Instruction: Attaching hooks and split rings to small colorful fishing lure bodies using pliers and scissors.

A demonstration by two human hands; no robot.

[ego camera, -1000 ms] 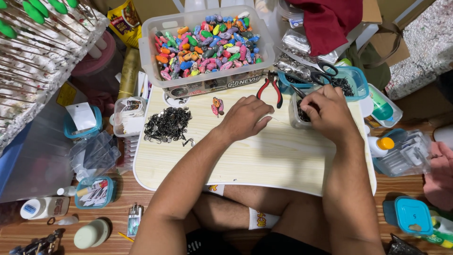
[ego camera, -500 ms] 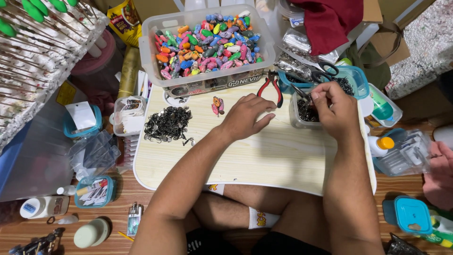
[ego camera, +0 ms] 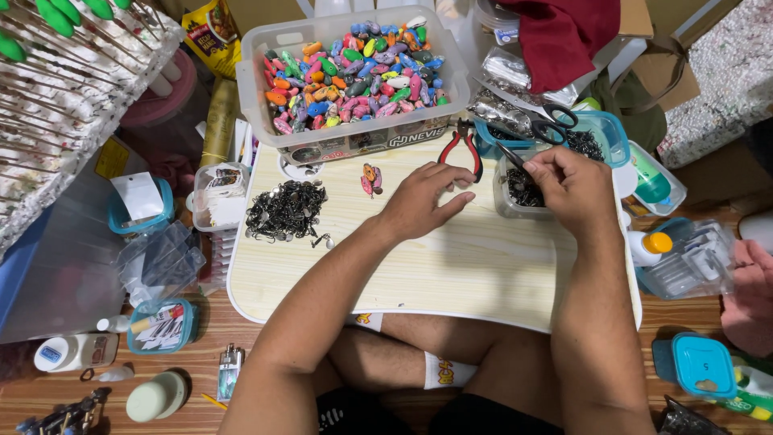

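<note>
Right hand (ego camera: 568,184) has lifted off the small clear tub (ego camera: 515,189) since a second ago, fingertips now pinched narrow above the dark metal bits inside; can't tell what's between them. Left hand (ego camera: 423,196) barely shifted, resting on the pale lap table (ego camera: 451,266), fingers loosely curled and half open, holding nothing. Red-handled pliers (ego camera: 460,145) lie just beyond it. Hook pile (ego camera: 286,211) sits well left.

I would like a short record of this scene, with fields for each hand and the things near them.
left hand: rests on lap table, fingers curled, holds nothing I can see
right hand: over small clear tub of dark metal bits, fingertips pinched
pliers: red handles, lying beyond left hand
hook pile: dark, on table's left
bin: full of coloured lures
</note>
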